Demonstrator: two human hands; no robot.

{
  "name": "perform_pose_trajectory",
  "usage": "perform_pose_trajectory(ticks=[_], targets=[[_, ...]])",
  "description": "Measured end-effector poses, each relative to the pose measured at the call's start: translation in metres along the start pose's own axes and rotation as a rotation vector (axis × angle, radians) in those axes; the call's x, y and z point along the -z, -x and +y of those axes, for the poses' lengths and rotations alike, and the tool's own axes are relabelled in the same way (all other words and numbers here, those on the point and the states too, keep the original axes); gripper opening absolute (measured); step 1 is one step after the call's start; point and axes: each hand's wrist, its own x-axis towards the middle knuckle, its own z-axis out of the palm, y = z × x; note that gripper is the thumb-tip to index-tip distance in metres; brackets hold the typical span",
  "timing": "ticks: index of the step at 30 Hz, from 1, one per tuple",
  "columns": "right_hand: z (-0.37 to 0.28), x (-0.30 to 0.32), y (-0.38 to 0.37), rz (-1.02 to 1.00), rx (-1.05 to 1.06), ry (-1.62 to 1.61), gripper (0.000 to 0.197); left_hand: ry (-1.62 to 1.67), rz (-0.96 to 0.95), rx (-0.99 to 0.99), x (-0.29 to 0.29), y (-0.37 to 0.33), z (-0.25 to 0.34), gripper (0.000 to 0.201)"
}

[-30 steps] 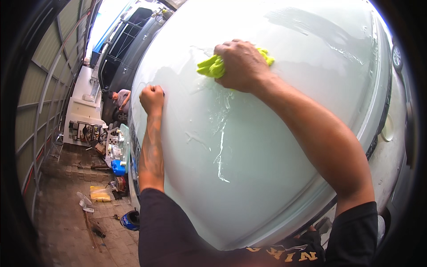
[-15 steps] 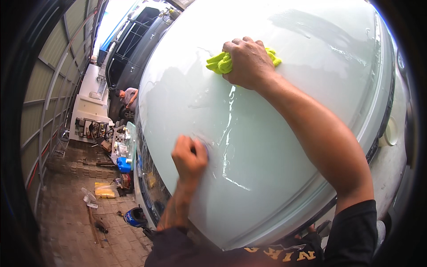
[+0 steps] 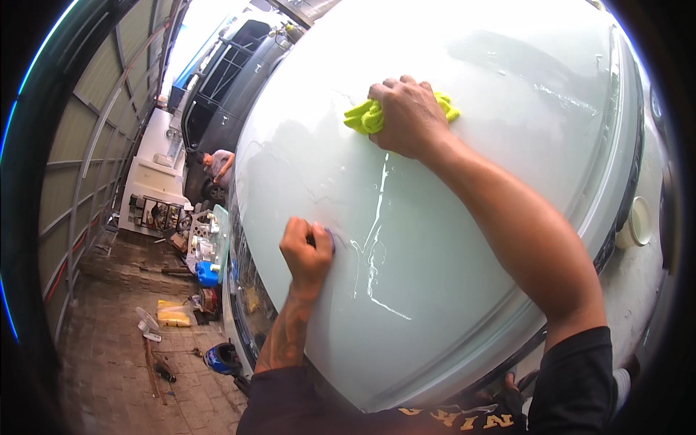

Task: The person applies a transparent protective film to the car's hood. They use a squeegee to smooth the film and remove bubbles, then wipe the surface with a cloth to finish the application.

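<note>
My left hand [image 3: 306, 254] is closed over a small blue-purple piece [image 3: 332, 241], pressed on the pale, glossy car panel [image 3: 449, 239]. Only that piece's edge shows beside my fingers, so its kind is hidden. Farther off and to the right, my right hand [image 3: 410, 119] grips a bright yellow-green cloth [image 3: 362, 117], bunched under the palm and lying against the panel. Thin wet streaks [image 3: 372, 272] run over the surface between my hands. Smeared damp patches show farther out on it.
A dark vehicle [image 3: 232, 87] stands at the far left, with a person [image 3: 217, 165] crouched by its wheel. On the left floor lie a blue helmet [image 3: 220, 358], a yellow package [image 3: 174, 313] and a blue container [image 3: 207, 273]. A pale bucket [image 3: 638, 221] stands at the right.
The view has shifted slightly. My left hand has slid a little left over the panel, and another wet streak shows beside it. My right hand still presses the cloth in nearly the same spot.
</note>
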Motion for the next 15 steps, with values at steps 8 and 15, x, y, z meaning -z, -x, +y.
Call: perform_pose_trajectory(ticks=[8,15], targets=[[-0.018,-0.005,0.004,-0.004,0.061,-0.065,0.040,-0.338,0.008,0.315,-0.043,-0.167,-0.175,0.032],[-0.003,-0.003,0.001,-0.013,0.011,-0.021,0.041,-0.138,-0.064,0.149,-0.023,-0.074,-0.067,0.031]])
